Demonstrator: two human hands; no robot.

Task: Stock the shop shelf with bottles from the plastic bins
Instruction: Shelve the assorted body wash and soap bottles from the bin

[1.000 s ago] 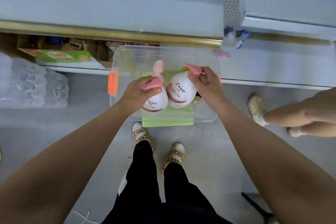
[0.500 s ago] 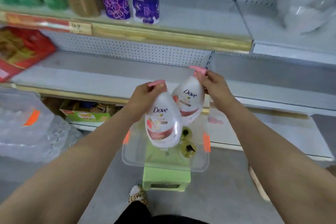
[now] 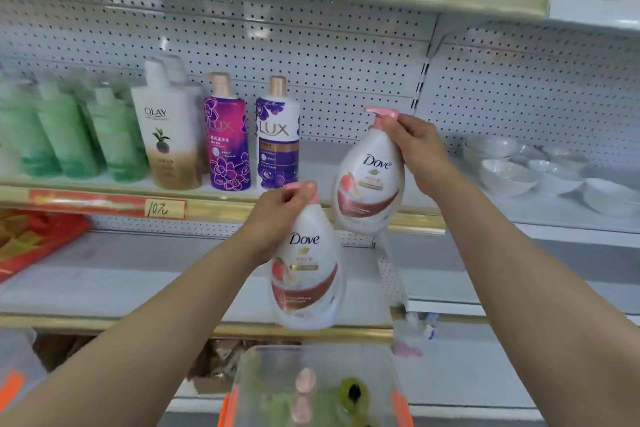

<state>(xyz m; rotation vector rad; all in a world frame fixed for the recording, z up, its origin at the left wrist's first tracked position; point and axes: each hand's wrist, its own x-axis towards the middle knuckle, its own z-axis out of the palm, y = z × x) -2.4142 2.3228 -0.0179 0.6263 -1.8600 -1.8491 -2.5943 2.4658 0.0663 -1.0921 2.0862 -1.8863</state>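
Note:
Each hand carries a white Dove bottle with a pink pump. My left hand grips the pump of the lower Dove bottle, which hangs in front of the lower shelf. My right hand grips the neck of the upper Dove bottle, level with the stocked shelf. Bare shelf space lies behind that bottle, just right of two purple Lux bottles. The clear plastic bin sits below, with a few bottles left inside.
Green bottles and an Olay bottle fill the shelf's left part. White bowls stand on the neighbouring shelf at right. Red packets lie on the lower shelf's left end. Another clear bin is at bottom left.
Both hands lifted the two Dove bottles out of the bin and up to shelf height. My view tilted upward from the floor to the shelves.

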